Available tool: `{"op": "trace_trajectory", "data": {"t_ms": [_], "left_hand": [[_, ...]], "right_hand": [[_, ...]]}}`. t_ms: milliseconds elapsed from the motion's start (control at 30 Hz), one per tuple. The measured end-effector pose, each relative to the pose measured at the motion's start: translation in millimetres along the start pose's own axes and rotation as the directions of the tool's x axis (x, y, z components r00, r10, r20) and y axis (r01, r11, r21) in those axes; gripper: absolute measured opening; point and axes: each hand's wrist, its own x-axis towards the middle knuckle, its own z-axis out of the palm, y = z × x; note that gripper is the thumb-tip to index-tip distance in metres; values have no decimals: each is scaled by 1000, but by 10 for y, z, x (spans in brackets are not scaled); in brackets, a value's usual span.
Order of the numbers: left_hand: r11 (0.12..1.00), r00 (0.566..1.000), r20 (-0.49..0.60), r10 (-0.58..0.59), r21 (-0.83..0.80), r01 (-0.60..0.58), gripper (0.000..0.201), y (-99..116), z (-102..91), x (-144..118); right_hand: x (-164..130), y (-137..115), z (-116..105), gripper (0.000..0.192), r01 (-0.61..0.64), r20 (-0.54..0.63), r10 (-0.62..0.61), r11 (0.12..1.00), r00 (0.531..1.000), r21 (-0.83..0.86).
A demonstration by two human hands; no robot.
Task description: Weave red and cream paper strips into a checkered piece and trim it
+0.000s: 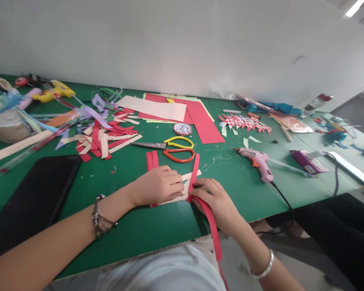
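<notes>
My left hand (159,185) presses flat on a small weave of red and cream paper strips (186,178) near the front edge of the green table (133,230). My right hand (218,202) pinches a long red paper strip (214,230) at the weave's right side; the strip runs up past my fingers and trails down over the table edge toward my lap. Two short red strips (152,159) stick out behind my left hand. Scissors (170,148) with yellow and orange handles lie just beyond the weave.
A pink glue gun (259,161) lies to the right, cord hanging off the edge. Red and cream paper sheets (176,111), a pile of cut strips (103,135), a finished woven piece (245,121), a yellow glue gun (53,92) and a black tablet (36,194) surround the work spot.
</notes>
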Motion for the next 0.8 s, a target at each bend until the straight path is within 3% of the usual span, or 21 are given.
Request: {"op": "trace_trajectory", "data": {"t_ms": [433,800], "left_hand": [[974,998,24,-62,-216,65,19,-35,6,-6],[982,994,-80,-75,-177,60,6,-5,16,-34]], "right_hand": [[3,15,13,17,-14,11,14,1000,1000,9],[18,-6,-3,18,-19,0,19,999,1000,40]]}}
